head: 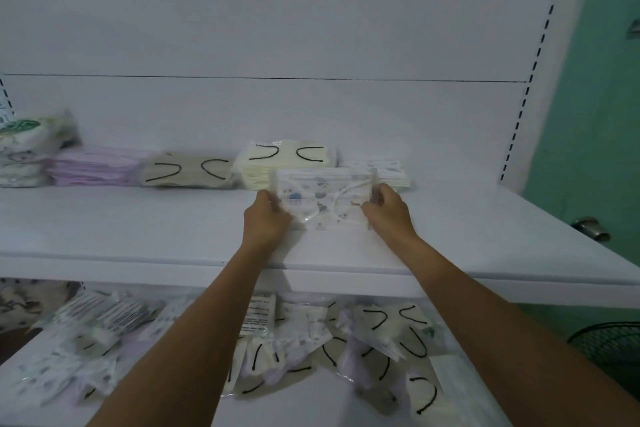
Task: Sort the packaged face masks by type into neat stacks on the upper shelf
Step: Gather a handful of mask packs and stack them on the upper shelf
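Note:
A clear-wrapped white mask pack with small cartoon prints (323,199) is held over the upper shelf (138,229). My left hand (265,218) grips its left end and my right hand (389,210) grips its right end. Just behind it lies a low stack of the same printed packs (389,172). Further left along the back stand a cream stack with black ear loops (287,163), a beige stack with black loops (187,172), a lilac stack (93,166) and a stack in green-labelled wrappers (27,149).
The lower shelf (304,406) holds a loose jumble of mask packs (294,340): printed, cream, beige and lilac, partly hidden by my forearms. A green wall (595,114) with a metal door handle (590,227) stands right of the shelving. A dark fan grille (609,340) sits low right.

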The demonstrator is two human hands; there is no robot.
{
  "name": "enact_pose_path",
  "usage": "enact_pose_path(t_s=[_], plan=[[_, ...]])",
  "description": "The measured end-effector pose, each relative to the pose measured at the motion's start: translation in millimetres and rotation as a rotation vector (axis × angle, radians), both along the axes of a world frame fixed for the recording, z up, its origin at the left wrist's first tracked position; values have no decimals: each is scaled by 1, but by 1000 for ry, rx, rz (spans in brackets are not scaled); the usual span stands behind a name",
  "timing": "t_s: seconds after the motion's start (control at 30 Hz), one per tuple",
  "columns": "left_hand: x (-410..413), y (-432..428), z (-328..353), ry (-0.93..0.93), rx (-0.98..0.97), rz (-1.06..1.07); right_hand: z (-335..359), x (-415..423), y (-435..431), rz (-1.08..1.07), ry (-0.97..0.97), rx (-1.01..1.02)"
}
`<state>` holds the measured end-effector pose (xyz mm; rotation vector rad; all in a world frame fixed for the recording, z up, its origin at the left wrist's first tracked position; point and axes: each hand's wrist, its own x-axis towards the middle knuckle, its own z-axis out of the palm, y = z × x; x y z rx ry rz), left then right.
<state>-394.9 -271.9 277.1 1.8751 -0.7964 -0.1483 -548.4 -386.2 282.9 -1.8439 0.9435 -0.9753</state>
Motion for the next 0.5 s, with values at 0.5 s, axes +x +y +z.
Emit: enact_pose_path(t_s=[0.5], plan=[[-9,4,-2,-452,-168,-13,-6,4,2,-225,26,-584]])
